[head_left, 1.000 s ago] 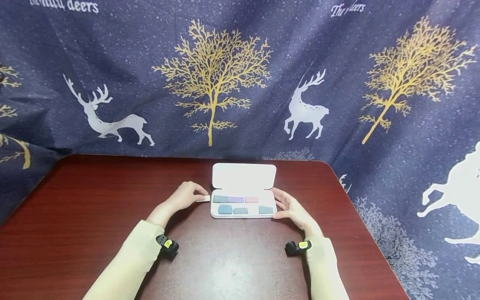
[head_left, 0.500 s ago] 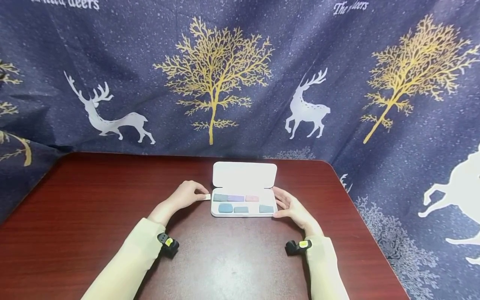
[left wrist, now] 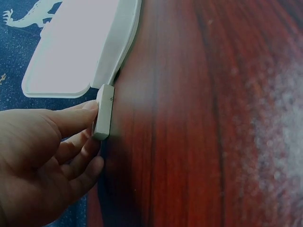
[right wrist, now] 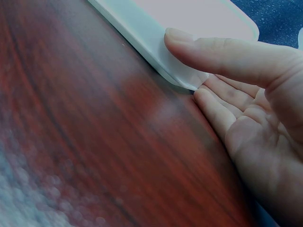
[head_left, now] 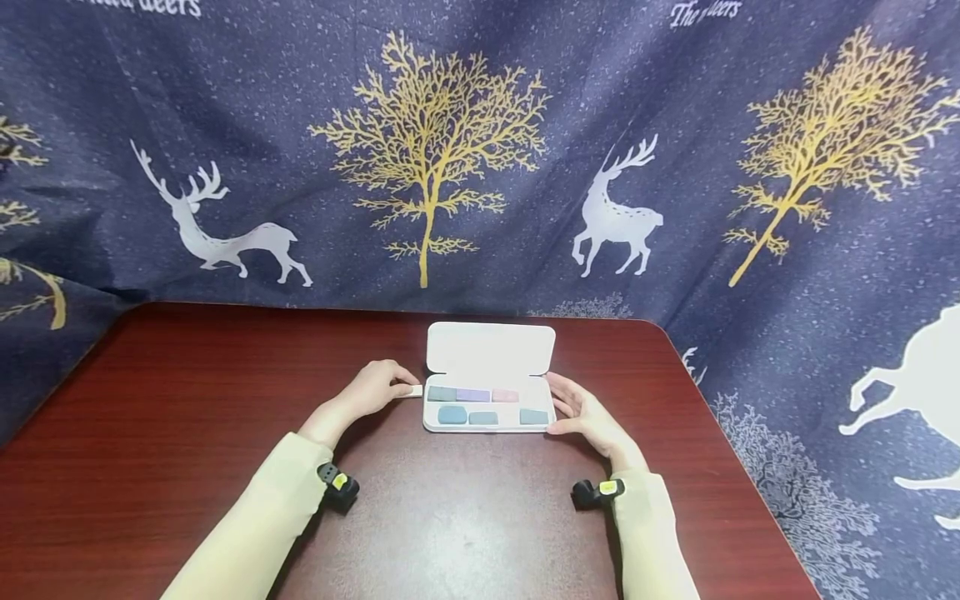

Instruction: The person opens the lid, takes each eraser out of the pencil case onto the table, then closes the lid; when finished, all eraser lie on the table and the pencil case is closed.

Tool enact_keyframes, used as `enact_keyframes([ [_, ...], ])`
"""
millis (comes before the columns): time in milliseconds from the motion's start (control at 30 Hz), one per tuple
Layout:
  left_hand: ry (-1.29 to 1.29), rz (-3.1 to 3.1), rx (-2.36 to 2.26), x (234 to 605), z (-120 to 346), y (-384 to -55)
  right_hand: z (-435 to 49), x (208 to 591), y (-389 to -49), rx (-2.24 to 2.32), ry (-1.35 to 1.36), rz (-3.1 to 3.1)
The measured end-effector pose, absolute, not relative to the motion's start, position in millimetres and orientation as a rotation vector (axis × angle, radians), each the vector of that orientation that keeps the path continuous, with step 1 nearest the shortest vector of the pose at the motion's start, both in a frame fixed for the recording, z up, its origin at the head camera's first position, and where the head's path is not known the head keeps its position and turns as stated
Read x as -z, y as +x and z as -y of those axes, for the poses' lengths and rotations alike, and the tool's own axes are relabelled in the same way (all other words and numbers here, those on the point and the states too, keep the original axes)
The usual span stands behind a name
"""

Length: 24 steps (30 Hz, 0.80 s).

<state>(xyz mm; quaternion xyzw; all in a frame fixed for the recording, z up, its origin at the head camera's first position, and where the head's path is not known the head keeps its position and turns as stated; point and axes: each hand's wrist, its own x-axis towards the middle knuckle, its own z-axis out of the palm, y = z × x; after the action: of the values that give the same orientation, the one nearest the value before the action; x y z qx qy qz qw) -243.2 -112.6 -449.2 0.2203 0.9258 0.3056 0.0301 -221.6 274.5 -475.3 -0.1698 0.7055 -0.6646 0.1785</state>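
Note:
An open white hinged case, like a paint box, stands on the table with its lid raised. Two rows of coloured blocks lie inside, among them a lilac one, a pink one and a blue one. Just off its left end, my left hand pinches a small white rectangular block between thumb and fingers, its far end right at the case's corner. My right hand rests against the case's right end, thumb at the front corner, fingers loosely extended along the side.
The reddish-brown table has rounded back corners and a glossy glare in front of the case. A dark blue cloth printed with deer and trees hangs behind it. Each wrist wears a black camera band.
The white block has turned slightly in my left fingers, so more of its length shows. Both hands and the case keep nearly the same places while the head view shifts a little.

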Motion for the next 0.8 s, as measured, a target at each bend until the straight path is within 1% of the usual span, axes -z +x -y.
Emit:
enact_keyframes([
  [467,0.681,-2.889,-0.926,451.2,112.3,-242.9,-273.5,475.2,-221.9,1.886,-0.476,-1.994],
  [800,0.556,-2.939,-0.978,444.3,107.9,-238.3,-275.6,477.5,-222.3,1.874,-0.499,-2.01],
])
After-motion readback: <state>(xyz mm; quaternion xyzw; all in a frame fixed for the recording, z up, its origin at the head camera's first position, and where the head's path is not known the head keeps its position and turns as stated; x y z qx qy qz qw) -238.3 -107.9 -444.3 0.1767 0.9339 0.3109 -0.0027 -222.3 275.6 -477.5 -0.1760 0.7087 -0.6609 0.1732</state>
